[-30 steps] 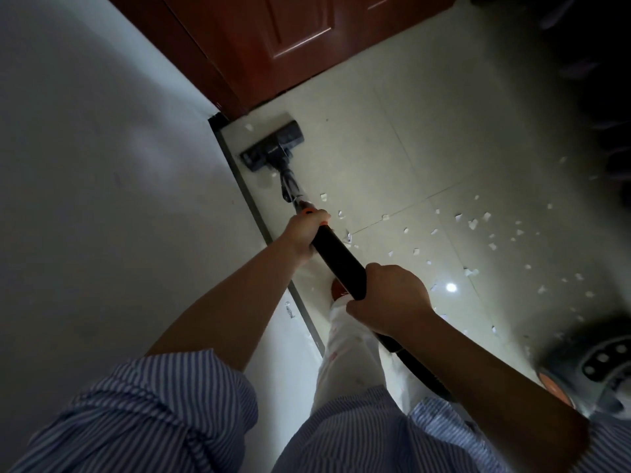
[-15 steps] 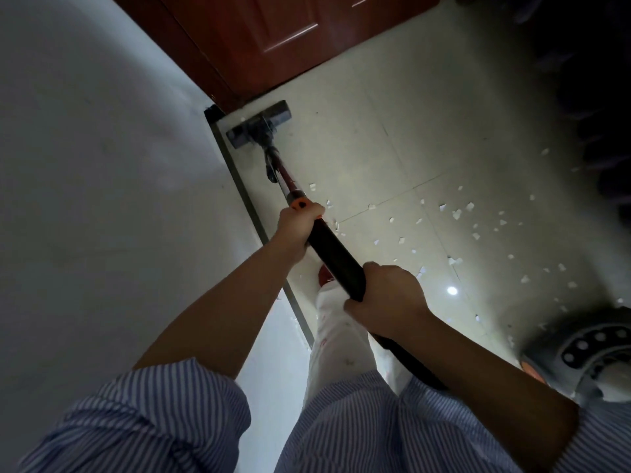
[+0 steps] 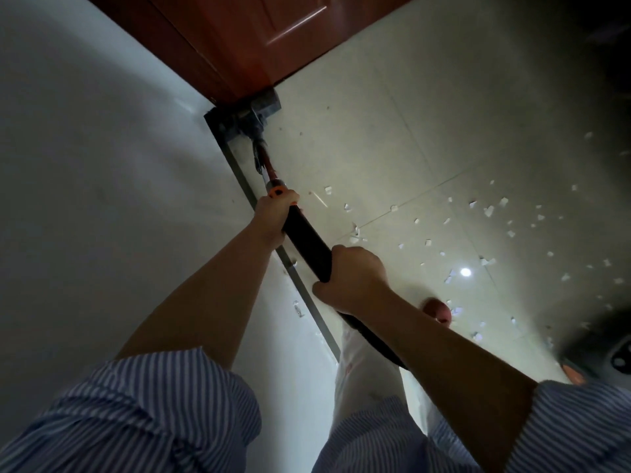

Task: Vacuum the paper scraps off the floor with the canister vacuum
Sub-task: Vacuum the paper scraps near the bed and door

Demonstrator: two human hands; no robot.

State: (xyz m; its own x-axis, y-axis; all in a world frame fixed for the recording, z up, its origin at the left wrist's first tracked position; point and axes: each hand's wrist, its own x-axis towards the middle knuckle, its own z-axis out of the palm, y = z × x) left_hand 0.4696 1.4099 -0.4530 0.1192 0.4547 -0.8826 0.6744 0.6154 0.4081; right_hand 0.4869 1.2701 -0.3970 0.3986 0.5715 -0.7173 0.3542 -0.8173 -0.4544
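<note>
The vacuum's dark floor head (image 3: 256,112) sits in the corner where the white wall meets the red-brown door. Its wand (image 3: 307,238) runs back toward me, black near my hands and reddish near the head. My left hand (image 3: 275,211) grips the wand just below an orange collar. Lower down, my right hand (image 3: 351,279) grips the black handle. Several white paper scraps (image 3: 489,211) lie scattered on the pale tiles to the right of the wand. The canister (image 3: 611,360) shows partly at the right edge.
A white wall (image 3: 102,199) with a dark baseboard strip (image 3: 300,288) runs along the left. The red-brown door (image 3: 246,39) closes off the top. A bright ceiling-light reflection (image 3: 465,272) glints on the tile. My leg in light trousers and one foot (image 3: 437,310) stand under the wand.
The floor head has slid forward from the open tile into the corner against the door. Both hands keep the same grip, and the arms have stretched out.
</note>
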